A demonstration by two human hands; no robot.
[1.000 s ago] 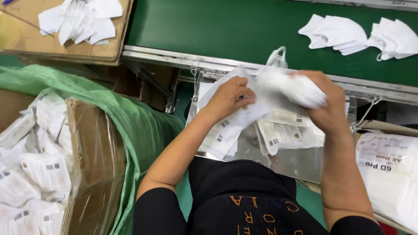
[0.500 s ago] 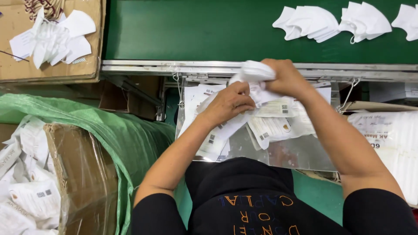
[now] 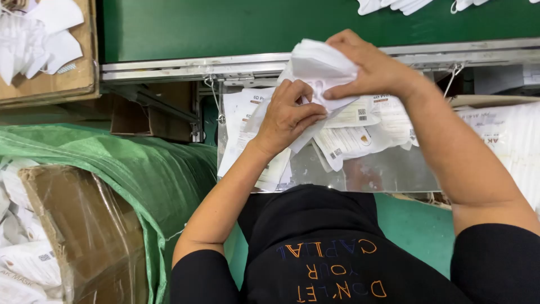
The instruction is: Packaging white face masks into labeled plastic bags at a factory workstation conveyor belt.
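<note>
Now my left hand (image 3: pixel 287 115) pinches printed bag (image 3: pixel 264 132), my right hand (image 3: pixel 374 70) grips folded white mask (image 3: pixel 320 65) above metal tray (image 3: pixel 388 171), near green belt (image 3: pixel 236 25). Best: keep bag mouth wide, slide mask straight, no crumpling.

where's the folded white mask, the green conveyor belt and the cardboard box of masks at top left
folded white mask (image 3: pixel 318 65), head view, its upper folded face
green conveyor belt (image 3: pixel 225 25), head view, bare belt surface
cardboard box (image 3: pixel 84 62), head view, its right wall
</note>
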